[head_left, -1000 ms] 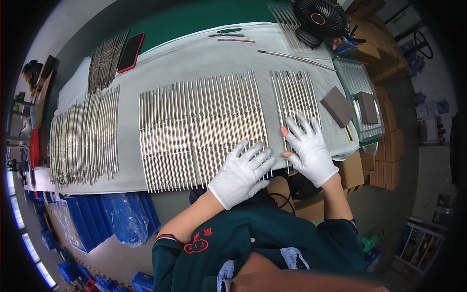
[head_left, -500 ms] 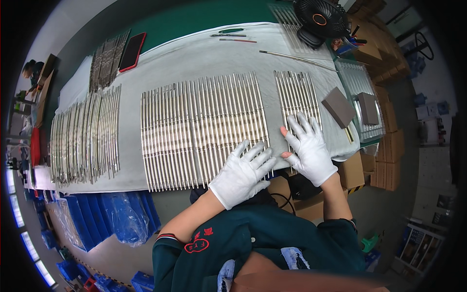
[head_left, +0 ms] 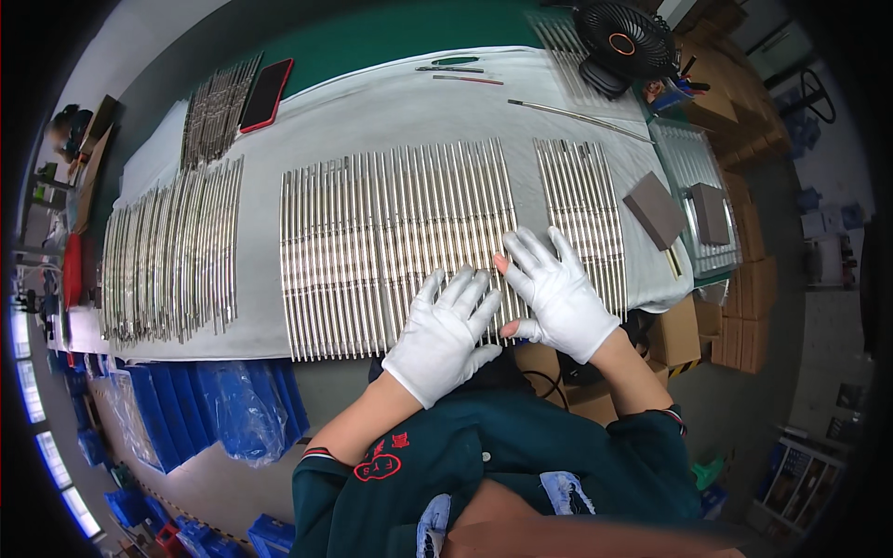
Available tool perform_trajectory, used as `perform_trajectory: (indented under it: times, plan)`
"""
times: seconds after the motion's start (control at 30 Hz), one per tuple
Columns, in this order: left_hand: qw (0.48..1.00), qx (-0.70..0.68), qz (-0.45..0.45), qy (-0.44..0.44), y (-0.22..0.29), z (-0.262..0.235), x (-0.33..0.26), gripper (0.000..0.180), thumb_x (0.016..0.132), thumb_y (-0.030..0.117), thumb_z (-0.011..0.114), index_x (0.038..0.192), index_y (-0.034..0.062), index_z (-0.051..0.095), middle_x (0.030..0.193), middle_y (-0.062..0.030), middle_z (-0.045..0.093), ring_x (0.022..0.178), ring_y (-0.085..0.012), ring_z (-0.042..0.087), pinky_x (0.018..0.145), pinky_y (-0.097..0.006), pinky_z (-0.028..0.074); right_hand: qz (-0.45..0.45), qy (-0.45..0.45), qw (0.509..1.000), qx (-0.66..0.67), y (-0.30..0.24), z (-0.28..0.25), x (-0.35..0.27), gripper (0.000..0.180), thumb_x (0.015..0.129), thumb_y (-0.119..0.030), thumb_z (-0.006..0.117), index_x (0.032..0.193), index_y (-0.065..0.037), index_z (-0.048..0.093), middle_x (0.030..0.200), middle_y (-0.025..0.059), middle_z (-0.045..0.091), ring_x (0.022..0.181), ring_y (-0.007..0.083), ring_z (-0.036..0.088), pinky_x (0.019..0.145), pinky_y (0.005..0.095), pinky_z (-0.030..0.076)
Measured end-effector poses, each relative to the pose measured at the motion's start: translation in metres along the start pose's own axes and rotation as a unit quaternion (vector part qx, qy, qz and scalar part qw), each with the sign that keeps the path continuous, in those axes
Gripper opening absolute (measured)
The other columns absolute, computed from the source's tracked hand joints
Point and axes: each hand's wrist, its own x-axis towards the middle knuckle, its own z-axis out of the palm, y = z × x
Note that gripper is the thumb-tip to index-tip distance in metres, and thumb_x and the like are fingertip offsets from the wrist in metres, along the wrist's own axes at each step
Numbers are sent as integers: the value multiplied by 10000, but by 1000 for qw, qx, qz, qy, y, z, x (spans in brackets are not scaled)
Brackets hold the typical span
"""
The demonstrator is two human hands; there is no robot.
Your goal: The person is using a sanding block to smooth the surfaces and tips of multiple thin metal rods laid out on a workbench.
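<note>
Thin shiny metal rods lie side by side across the cloth, a wide middle row and a narrower right-hand row. My left hand, in a white glove, lies flat with fingers spread over the near right part of the middle row. My right hand, gloved with bare thumb and index fingertips, rests open at the gap between the two rows. Its fingertips reach the right edge of the middle row, and its palm covers near ends of the right-hand row. Neither hand grasps a rod.
More rods lie at the left, with darker rods behind. A phone, a single long rod and a fan are farther back. Two grey-brown blocks sit at the right. Blue crates stand below the table's left edge.
My right hand has slid left from the right-hand row to the edge of the middle row. My left hand has shifted slightly left. The whole view has shifted a little.
</note>
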Motion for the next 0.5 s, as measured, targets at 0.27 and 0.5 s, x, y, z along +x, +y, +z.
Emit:
perform_trajectory:
  times: [0.27,0.5]
  plan:
    - [1000,13,3,-7,-1,0,0,676,803,446,657,1329,57,486,1365,-153,470,1334,-304,378,1104,-515,230,26,-21,999,-23,10,0,-9,868,773,-673,505,1361,-37,446,1449,189,396,1382,370,306,1142,547,154]
    - [1000,11,3,-10,-1,0,0,675,804,446,656,1331,61,486,1365,-152,469,1330,-303,381,1104,-517,227,34,-17,999,-24,10,-4,-12,882,784,-698,470,1396,-64,424,1449,201,390,1382,376,303,1139,546,156]
